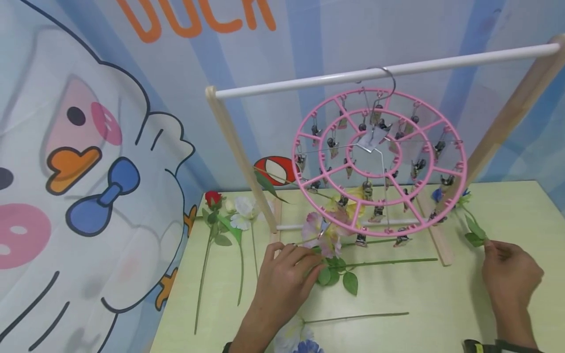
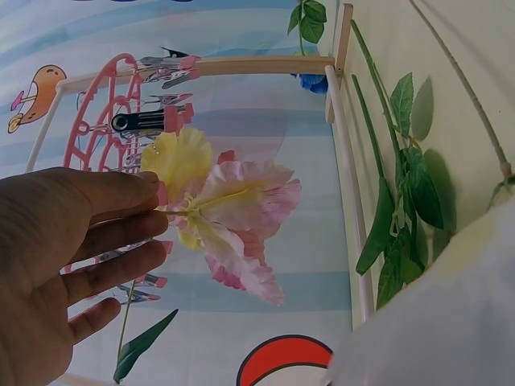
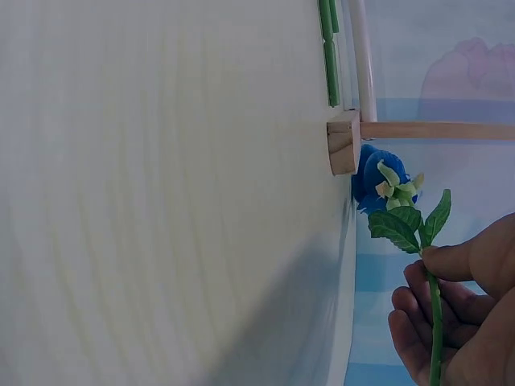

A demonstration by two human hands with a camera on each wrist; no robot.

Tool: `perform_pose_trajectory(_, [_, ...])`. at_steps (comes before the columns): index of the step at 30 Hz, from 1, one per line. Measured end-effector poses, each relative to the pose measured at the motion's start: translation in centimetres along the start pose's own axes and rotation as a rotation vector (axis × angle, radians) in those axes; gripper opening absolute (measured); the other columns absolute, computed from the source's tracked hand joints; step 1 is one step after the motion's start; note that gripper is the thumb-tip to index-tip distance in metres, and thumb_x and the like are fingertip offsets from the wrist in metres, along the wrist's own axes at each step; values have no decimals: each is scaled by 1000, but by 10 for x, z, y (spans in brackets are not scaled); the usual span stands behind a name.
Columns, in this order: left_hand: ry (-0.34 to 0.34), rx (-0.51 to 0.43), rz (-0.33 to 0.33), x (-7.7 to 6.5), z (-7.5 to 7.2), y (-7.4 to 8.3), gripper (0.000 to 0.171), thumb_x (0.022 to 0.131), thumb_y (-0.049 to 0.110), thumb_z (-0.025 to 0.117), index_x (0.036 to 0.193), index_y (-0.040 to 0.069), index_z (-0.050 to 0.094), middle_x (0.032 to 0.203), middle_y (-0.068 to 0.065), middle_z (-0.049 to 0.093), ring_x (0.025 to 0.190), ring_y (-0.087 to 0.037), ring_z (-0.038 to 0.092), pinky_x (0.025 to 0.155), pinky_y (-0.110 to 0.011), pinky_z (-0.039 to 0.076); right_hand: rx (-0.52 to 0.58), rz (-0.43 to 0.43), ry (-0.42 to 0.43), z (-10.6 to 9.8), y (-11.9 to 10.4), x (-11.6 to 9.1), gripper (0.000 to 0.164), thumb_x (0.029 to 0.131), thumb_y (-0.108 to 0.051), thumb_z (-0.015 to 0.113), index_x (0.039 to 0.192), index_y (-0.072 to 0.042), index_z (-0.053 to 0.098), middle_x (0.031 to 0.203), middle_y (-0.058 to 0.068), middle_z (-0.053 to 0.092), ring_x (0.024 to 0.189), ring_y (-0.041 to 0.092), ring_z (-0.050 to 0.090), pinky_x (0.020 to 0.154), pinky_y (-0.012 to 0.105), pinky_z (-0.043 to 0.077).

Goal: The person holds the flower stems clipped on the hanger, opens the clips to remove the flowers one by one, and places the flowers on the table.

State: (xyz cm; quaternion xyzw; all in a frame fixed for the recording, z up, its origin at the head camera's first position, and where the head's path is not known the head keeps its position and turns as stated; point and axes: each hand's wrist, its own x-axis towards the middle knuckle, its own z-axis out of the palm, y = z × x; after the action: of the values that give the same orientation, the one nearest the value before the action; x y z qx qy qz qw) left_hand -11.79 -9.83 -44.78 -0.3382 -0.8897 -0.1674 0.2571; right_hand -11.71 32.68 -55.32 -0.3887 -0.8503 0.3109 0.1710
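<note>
In the head view my left hand (image 1: pixel 287 269) reaches under the pink round clip hanger (image 1: pixel 434 169). The left wrist view shows its thumb and forefinger pinching a thin stem at a pink-and-yellow flower (image 2: pixel 245 209), close to the hanger's clips (image 2: pixel 149 121). Whether a clip grips that flower cannot be told. Out to the right, my right hand (image 1: pixel 512 269) holds a blue flower (image 3: pixel 374 177) by its green stem (image 3: pixel 436 322), pinched between thumb and fingers just below the leaves. The blue bloom lies beyond the hand, near the rack's wooden foot (image 3: pixel 344 145).
The hanger hooks over the white rail (image 1: pixel 300 83) of a wooden-legged rack. On the table lie a red rose (image 1: pixel 213 198), a white flower (image 1: pixel 243 213), a leafy green stem (image 1: pixel 388 263) and, near the front edge, another blue flower (image 1: pixel 308 347). A printed cloth stands behind.
</note>
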Motion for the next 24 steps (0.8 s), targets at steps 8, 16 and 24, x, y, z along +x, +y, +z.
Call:
perform_pose_trajectory(8, [-8, 2, -2, 0, -1, 0, 15, 89, 26, 89, 102, 25, 84, 104, 12, 79, 95, -9, 72, 96, -38, 47, -20, 17, -39, 2, -2, 3, 42, 112, -21, 48, 132, 12, 65, 123, 37, 68, 95, 46, 67, 51, 17, 28])
perform_pose_trajectory(16, [-30, 4, -17, 0, -3, 0, 13, 92, 28, 86, 105, 25, 84, 106, 13, 79, 96, -8, 71, 97, -37, 46, -64, 12, -84, 4, 4, 8, 42, 111, -21, 49, 130, 13, 65, 120, 37, 69, 89, 46, 69, 54, 23, 32])
perform_pose_trajectory(24, [-12, 7, -11, 0, -4, -1, 13, 90, 27, 88, 102, 25, 84, 105, 13, 79, 94, -8, 70, 97, -37, 47, -107, 12, -137, 4, 9, 11, 43, 110, -22, 51, 129, 15, 64, 114, 37, 70, 86, 46, 67, 62, 37, 38])
